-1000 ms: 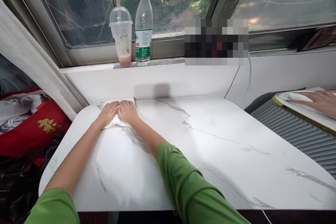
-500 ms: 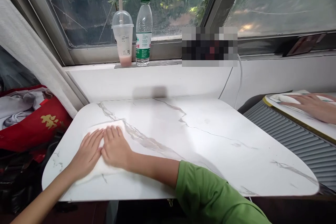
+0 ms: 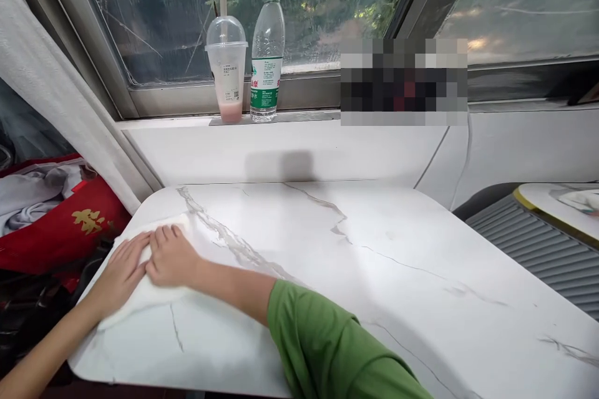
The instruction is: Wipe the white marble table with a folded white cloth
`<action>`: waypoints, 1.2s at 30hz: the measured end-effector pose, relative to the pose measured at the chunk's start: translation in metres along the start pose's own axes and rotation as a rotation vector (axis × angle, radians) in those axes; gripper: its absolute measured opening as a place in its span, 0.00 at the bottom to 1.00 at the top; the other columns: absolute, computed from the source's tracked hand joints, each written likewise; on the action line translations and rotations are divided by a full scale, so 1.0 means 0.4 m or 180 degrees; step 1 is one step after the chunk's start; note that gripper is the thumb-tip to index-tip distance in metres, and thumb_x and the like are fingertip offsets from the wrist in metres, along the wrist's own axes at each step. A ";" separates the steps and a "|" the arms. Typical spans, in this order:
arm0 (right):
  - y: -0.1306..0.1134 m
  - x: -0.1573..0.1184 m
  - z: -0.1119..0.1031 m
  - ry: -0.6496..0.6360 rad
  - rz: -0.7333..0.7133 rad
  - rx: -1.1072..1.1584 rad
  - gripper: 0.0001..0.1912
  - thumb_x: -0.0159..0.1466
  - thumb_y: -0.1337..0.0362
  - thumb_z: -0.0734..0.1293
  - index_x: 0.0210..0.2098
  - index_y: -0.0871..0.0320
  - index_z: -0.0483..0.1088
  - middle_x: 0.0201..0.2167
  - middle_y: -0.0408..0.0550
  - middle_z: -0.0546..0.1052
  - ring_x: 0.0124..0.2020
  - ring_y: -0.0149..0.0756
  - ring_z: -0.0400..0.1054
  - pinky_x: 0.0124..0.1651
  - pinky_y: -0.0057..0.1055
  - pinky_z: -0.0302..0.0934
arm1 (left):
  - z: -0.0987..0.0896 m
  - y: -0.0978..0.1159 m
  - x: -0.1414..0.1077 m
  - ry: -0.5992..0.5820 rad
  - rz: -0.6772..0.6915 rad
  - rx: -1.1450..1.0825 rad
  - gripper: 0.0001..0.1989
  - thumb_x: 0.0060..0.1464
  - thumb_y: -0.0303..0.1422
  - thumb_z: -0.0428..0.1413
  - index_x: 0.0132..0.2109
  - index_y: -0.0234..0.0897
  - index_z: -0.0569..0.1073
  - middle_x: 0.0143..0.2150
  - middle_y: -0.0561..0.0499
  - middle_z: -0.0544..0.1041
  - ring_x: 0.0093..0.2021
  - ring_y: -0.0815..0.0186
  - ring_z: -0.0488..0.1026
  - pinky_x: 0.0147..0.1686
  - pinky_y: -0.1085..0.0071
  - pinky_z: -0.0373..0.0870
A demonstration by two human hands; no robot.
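Beneath one window (image 3: 309,25), with one upright cup (image 3: 228,78) and one upright bottle (image 3: 266,78) before it, stretches a white table (image 3: 397,224). One white cloth (image 3: 152,297) lies at its left end, the long axis seemingly slanting from near left to far right. Two hands, left hand (image 3: 118,277) and right hand (image 3: 171,255), press it side by side, palms down, fingers extended.
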State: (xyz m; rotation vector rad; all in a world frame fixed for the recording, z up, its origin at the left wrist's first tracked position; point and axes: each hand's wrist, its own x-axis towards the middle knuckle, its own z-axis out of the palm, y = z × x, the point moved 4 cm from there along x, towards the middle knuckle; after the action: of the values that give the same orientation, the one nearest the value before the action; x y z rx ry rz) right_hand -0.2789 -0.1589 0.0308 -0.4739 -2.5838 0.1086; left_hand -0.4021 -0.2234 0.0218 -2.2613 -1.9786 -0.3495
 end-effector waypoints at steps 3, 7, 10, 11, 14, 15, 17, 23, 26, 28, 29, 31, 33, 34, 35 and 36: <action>0.144 0.058 0.002 -0.0219 0.0236 -0.0105 0.26 0.64 0.61 0.58 0.55 0.77 0.64 0.52 0.66 0.71 0.52 0.49 0.62 0.57 0.43 0.52 | 0.024 -0.002 0.179 -0.0219 -0.0029 -0.0095 0.25 0.62 0.38 0.35 0.62 0.34 0.56 0.64 0.40 0.62 0.64 0.56 0.57 0.63 0.54 0.51; 0.325 0.051 -0.026 -0.0223 0.0773 -0.0317 0.25 0.65 0.65 0.57 0.57 0.76 0.62 0.58 0.69 0.65 0.60 0.48 0.58 0.61 0.45 0.47 | 0.066 0.070 0.376 -0.0295 -0.0086 -0.0059 0.24 0.60 0.34 0.36 0.61 0.31 0.57 0.65 0.38 0.60 0.65 0.57 0.55 0.63 0.52 0.47; 0.391 -0.028 -0.062 -0.0121 0.0840 -0.0487 0.25 0.66 0.66 0.55 0.58 0.76 0.61 0.60 0.68 0.63 0.62 0.47 0.56 0.63 0.45 0.46 | 0.100 0.162 0.425 -0.0250 0.0000 -0.0044 0.23 0.61 0.33 0.36 0.61 0.32 0.58 0.66 0.40 0.58 0.66 0.58 0.53 0.64 0.54 0.46; 0.397 -0.063 -0.076 -0.0113 0.0802 -0.0545 0.25 0.66 0.66 0.55 0.58 0.75 0.61 0.60 0.66 0.63 0.62 0.46 0.56 0.63 0.44 0.46 | 0.108 0.196 0.423 -0.0226 0.0032 -0.0045 0.23 0.62 0.33 0.36 0.61 0.32 0.58 0.66 0.40 0.58 0.67 0.57 0.52 0.64 0.54 0.45; 0.383 -0.184 -0.124 -0.0182 0.0652 -0.0664 0.26 0.66 0.66 0.54 0.58 0.76 0.61 0.61 0.65 0.63 0.63 0.47 0.55 0.64 0.44 0.46 | 0.126 0.307 0.379 -0.0183 0.0153 -0.0036 0.24 0.63 0.33 0.36 0.62 0.30 0.58 0.67 0.39 0.57 0.67 0.54 0.51 0.65 0.50 0.44; 0.370 -0.227 -0.143 -0.0212 0.0630 -0.0686 0.26 0.66 0.66 0.54 0.59 0.76 0.61 0.61 0.65 0.63 0.63 0.48 0.55 0.64 0.45 0.47 | 0.128 0.348 0.356 -0.0182 0.0208 -0.0027 0.24 0.63 0.33 0.36 0.63 0.30 0.58 0.67 0.39 0.57 0.67 0.53 0.51 0.65 0.49 0.45; 0.337 -0.316 -0.183 -0.0257 0.0636 -0.0707 0.26 0.66 0.66 0.53 0.60 0.76 0.60 0.61 0.64 0.62 0.64 0.48 0.54 0.64 0.46 0.48 | 0.129 0.432 0.306 -0.0159 0.0307 -0.0012 0.25 0.63 0.34 0.37 0.63 0.28 0.59 0.66 0.38 0.58 0.67 0.52 0.51 0.64 0.48 0.46; 0.181 -0.584 -0.306 -0.0383 0.0607 -0.0882 0.28 0.66 0.66 0.52 0.63 0.75 0.55 0.63 0.64 0.59 0.66 0.48 0.49 0.65 0.48 0.49 | 0.085 0.683 0.122 -0.0050 0.1096 -0.0209 0.27 0.65 0.34 0.37 0.65 0.21 0.55 0.67 0.35 0.54 0.68 0.53 0.48 0.66 0.51 0.45; 0.107 -0.687 -0.352 -0.0253 0.0718 -0.1159 0.30 0.65 0.67 0.54 0.65 0.74 0.51 0.65 0.62 0.56 0.68 0.47 0.45 0.64 0.47 0.51 | 0.059 0.767 0.056 -0.0192 0.1540 -0.0350 0.28 0.66 0.36 0.38 0.66 0.21 0.54 0.68 0.36 0.52 0.69 0.53 0.47 0.67 0.55 0.43; 0.085 -0.731 -0.367 -0.0183 0.0832 -0.1313 0.32 0.64 0.68 0.55 0.66 0.72 0.48 0.65 0.61 0.56 0.68 0.46 0.45 0.63 0.46 0.54 | 0.055 0.801 0.045 -0.0296 0.1708 -0.0462 0.28 0.66 0.36 0.38 0.66 0.22 0.54 0.68 0.36 0.53 0.69 0.53 0.47 0.67 0.56 0.42; 0.085 -0.746 -0.369 -0.0183 0.0892 -0.1364 0.32 0.64 0.68 0.55 0.66 0.72 0.48 0.65 0.60 0.57 0.68 0.46 0.45 0.63 0.46 0.54 | 0.058 0.815 0.051 -0.0331 0.1757 -0.0523 0.28 0.65 0.37 0.38 0.66 0.22 0.55 0.68 0.37 0.53 0.69 0.53 0.47 0.67 0.56 0.42; 0.112 -0.761 -0.366 -0.0256 0.1063 -0.1400 0.31 0.64 0.69 0.54 0.66 0.70 0.50 0.64 0.59 0.59 0.67 0.45 0.48 0.62 0.46 0.55 | 0.076 0.835 0.082 -0.0375 0.1774 -0.0637 0.28 0.65 0.37 0.39 0.66 0.22 0.55 0.68 0.37 0.54 0.69 0.54 0.47 0.67 0.57 0.41; 0.171 -0.759 -0.359 -0.0345 0.1354 -0.1332 0.30 0.63 0.70 0.53 0.65 0.68 0.54 0.63 0.58 0.60 0.66 0.45 0.50 0.62 0.47 0.55 | 0.103 0.849 0.139 -0.0422 0.1700 -0.0713 0.29 0.63 0.36 0.40 0.65 0.20 0.55 0.67 0.36 0.54 0.68 0.54 0.48 0.67 0.57 0.41; 0.210 -0.753 -0.357 -0.0361 0.1530 -0.1263 0.30 0.63 0.70 0.52 0.64 0.68 0.56 0.63 0.58 0.61 0.65 0.45 0.51 0.63 0.48 0.54 | 0.118 0.854 0.175 -0.0443 0.1631 -0.0731 0.29 0.62 0.36 0.41 0.65 0.20 0.56 0.67 0.35 0.55 0.68 0.54 0.49 0.67 0.57 0.41; 0.254 -0.744 -0.358 -0.0346 0.1708 -0.1173 0.30 0.62 0.70 0.52 0.63 0.69 0.58 0.63 0.58 0.61 0.65 0.45 0.52 0.63 0.49 0.53 | 0.134 0.858 0.215 -0.0461 0.1558 -0.0734 0.29 0.61 0.35 0.41 0.64 0.19 0.56 0.67 0.35 0.56 0.68 0.54 0.50 0.67 0.56 0.41; 0.301 -0.732 -0.360 -0.0304 0.1867 -0.1072 0.29 0.62 0.71 0.52 0.62 0.69 0.59 0.62 0.58 0.62 0.65 0.44 0.53 0.64 0.49 0.51 | 0.149 0.861 0.259 -0.0479 0.1501 -0.0728 0.29 0.61 0.34 0.42 0.64 0.19 0.57 0.67 0.35 0.56 0.68 0.54 0.50 0.67 0.57 0.41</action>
State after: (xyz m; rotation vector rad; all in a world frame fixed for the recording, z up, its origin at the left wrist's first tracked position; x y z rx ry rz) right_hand 0.0675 -0.1510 -0.0010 -1.3695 -2.4770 -0.1098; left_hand -0.0437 -0.1581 0.0120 -2.8750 -1.4487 -0.3760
